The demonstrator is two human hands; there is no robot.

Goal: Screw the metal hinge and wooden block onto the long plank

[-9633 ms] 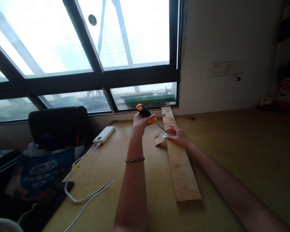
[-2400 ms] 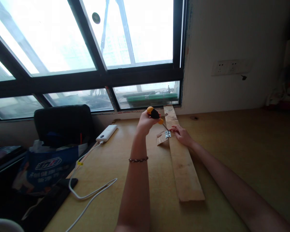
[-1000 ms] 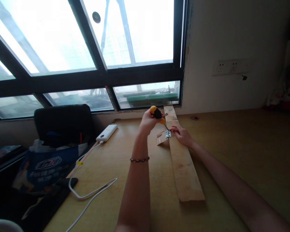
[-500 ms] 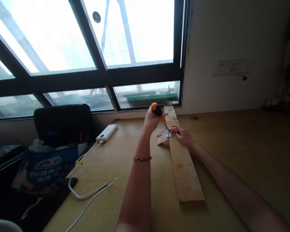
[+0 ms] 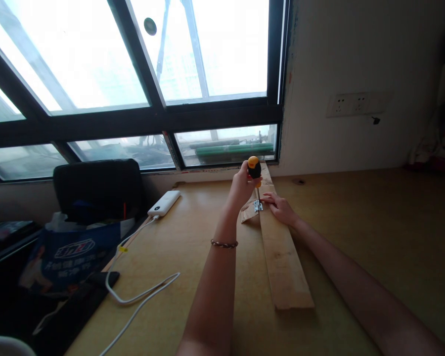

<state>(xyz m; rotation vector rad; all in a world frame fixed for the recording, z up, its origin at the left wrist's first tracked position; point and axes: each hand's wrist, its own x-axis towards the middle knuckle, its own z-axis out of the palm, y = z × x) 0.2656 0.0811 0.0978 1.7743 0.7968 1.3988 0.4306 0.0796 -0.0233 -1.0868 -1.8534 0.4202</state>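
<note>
My left hand is wrapped round the yellow and black handle of a screwdriver, which stands nearly upright. Its shaft runs down to a small metal hinge; the exact point of contact is too small to make out. One leaf of the hinge lies on the edge of a long wooden board, the other on a short wooden piece that slopes down to the left. Across the board lies my right hand, fingers stretched towards the hinge, their tips close beside it.
A white power bank with a white cable lies on the left of the table. Beyond that edge are a black chair and a blue bag. The window and wall socket are behind.
My left hand has shifted right, bringing the tilted screwdriver closer to upright above the hinge. My right hand and the board have stayed in place.
</note>
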